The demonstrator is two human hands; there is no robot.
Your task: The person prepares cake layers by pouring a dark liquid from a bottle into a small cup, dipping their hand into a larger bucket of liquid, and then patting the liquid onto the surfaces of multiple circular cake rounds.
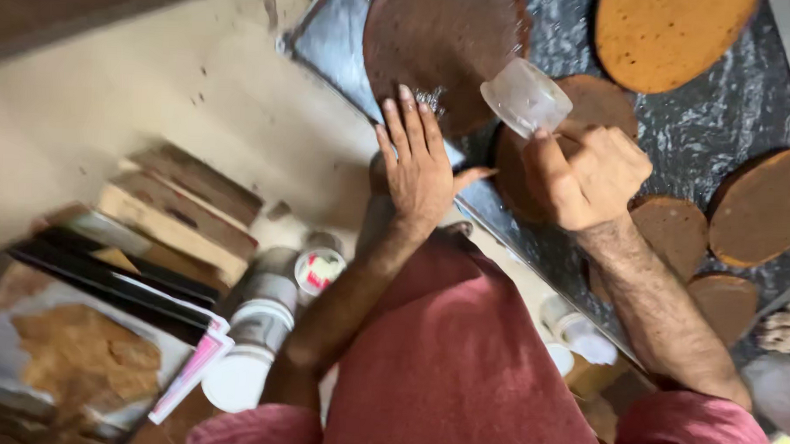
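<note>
— What is held in the right hand (589, 176)?

— A clear plastic cup (526, 97) is gripped in it, the fingers closed round the base. The cup is tilted, with its mouth turned up and to the left, and it is held above a small brown cake round (592, 106) on the dark marbled counter (723, 111).

— And the left hand (419, 162)?

— It is laid open and flat, fingers spread. The fingertips are rested on the near edge of a large dark chocolate cake round (441, 40); the thumb is stretched out toward the right hand. Nothing is gripped by it.

— How are the two hands placed?

— They are set near each other, side by side at the counter's metal-edged rim, with the cup between and just above them.

— What else is seen on the counter?

— A golden sponge round (664, 34) is seen at the top, well apart from the hands. More brown rounds are laid to the right, the largest (763, 209) at the right edge and smaller ones (675, 232) beside the right forearm.

— And below the counter?

— White lidded tubs (255, 331) are stood beside the left arm, and a tray of brown crumbs (84, 356) is seen at lower left. A red garment (451, 364) is worn by the person.
</note>
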